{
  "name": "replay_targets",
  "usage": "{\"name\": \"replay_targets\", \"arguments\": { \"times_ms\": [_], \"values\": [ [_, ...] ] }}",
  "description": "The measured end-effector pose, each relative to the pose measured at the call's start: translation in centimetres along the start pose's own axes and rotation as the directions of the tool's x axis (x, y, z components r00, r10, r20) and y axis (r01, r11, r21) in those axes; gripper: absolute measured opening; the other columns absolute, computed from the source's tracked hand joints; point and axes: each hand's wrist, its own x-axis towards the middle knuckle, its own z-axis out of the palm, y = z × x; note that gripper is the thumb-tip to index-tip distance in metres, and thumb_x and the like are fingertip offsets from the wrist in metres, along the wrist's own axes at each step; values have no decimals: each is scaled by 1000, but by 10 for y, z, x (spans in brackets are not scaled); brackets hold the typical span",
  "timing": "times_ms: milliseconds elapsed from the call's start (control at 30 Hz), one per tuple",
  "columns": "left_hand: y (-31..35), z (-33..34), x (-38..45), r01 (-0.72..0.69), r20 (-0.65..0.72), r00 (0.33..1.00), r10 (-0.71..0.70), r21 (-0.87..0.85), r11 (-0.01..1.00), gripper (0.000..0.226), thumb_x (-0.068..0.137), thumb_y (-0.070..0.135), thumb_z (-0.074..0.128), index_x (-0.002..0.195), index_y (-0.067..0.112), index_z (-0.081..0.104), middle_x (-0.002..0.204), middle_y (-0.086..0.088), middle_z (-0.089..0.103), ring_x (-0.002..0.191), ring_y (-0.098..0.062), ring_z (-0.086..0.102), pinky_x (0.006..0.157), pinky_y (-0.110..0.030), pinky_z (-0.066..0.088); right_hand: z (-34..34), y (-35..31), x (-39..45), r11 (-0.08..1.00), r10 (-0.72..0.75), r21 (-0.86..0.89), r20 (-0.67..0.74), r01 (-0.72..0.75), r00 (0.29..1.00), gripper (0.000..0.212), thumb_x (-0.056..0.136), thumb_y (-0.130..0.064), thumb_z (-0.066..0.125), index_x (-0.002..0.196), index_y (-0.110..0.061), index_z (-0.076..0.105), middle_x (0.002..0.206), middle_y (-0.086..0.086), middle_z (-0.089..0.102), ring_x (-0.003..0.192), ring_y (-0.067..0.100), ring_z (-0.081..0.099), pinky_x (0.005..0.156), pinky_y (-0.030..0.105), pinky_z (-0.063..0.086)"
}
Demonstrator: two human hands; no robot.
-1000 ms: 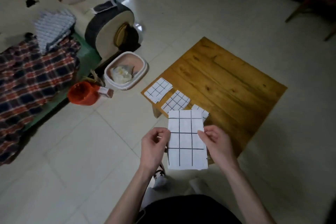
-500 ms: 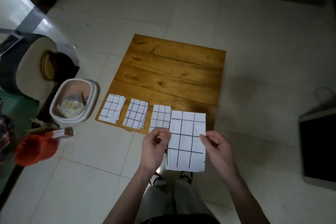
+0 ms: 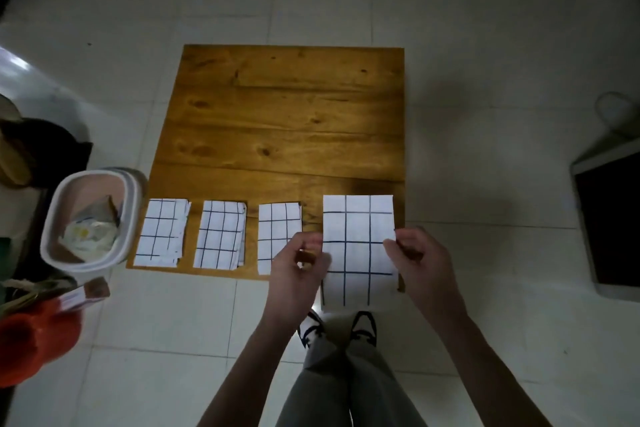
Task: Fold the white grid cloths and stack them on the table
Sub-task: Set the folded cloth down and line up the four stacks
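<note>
I hold a white grid cloth upright over the near right corner of the low wooden table. My left hand pinches its left edge and my right hand pinches its right edge. Three folded grid cloths lie in a row along the table's near edge: one at the left, one in the middle, and a third partly hidden by my left hand.
A white bin with rubbish stands on the floor left of the table. An orange container sits at the lower left. A dark flat panel lies on the tiles at the right. My shoes are below the table edge.
My view has swung so the table now lies square ahead. The held cloth has moved right and forward over the table's near right corner, still pinched by both hands.
</note>
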Motion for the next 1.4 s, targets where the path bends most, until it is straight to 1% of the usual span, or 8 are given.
{"name": "replay_targets", "arguments": {
  "times_ms": [233,367,600,800,967,1100,1233,1400],
  "values": [
    [-74,35,47,26,-21,999,-26,-17,1000,23,96,1,66,101,23,68,83,6,68,73,-3,62,62,-20,53,30,75,50,997,60,-45,-26,-61,998,8,95,-20,73,102,-20,70,85,-6,73,78,7,70,72,25,57],
    [-121,56,70,32,-92,995,-30,22,999,21,99,8,64,112,24,68,97,6,70,87,-10,67,72,-25,57,48,117,72,995,76,-64,1,-75,997,15,96,-22,72,111,-18,71,95,-10,75,86,0,70,75,15,55],
    [-173,81,95,25,-100,995,-18,69,997,27,103,24,55,128,27,65,116,4,67,105,-13,67,87,-46,62,71,166,85,988,149,-45,38,-148,988,28,96,-25,72,123,-25,66,106,-13,74,96,1,71,82,29,59],
    [-182,91,100,52,-130,991,-28,184,982,37,103,19,57,138,28,61,132,9,58,121,-13,59,99,-47,57,81,172,83,984,149,-104,50,-144,987,29,96,-23,72,123,-30,64,107,-18,72,96,-6,69,81,27,62],
    [-181,96,102,61,-142,990,-21,287,956,42,103,19,57,144,26,55,142,6,52,129,-17,53,102,-48,56,87,175,88,966,68,-249,7,-64,998,33,94,-25,72,126,-28,67,107,-10,68,91,6,69,79,38,63],
    [-177,98,99,78,-131,991,-34,348,934,49,103,22,57,151,27,49,148,6,46,135,-17,48,104,-47,53,89,174,88,950,49,-308,-16,-52,999,39,93,-24,73,132,-25,66,109,-13,60,91,4,66,80,36,62],
    [-169,92,96,86,-119,992,-44,371,924,48,103,19,58,150,27,51,144,3,49,129,-17,51,98,-44,55,87,174,84,940,68,-334,-2,-65,998,45,92,-26,73,136,-25,62,116,-9,57,96,5,65,83,36,62],
    [-150,84,88,43,-114,993,3,400,916,38,103,18,56,139,28,57,130,4,56,114,-15,53,84,-35,52,82,168,75,919,94,-385,12,-82,996,53,93,-47,62,141,-29,52,125,-6,58,106,9,63,85,42,61]
  ]
}}
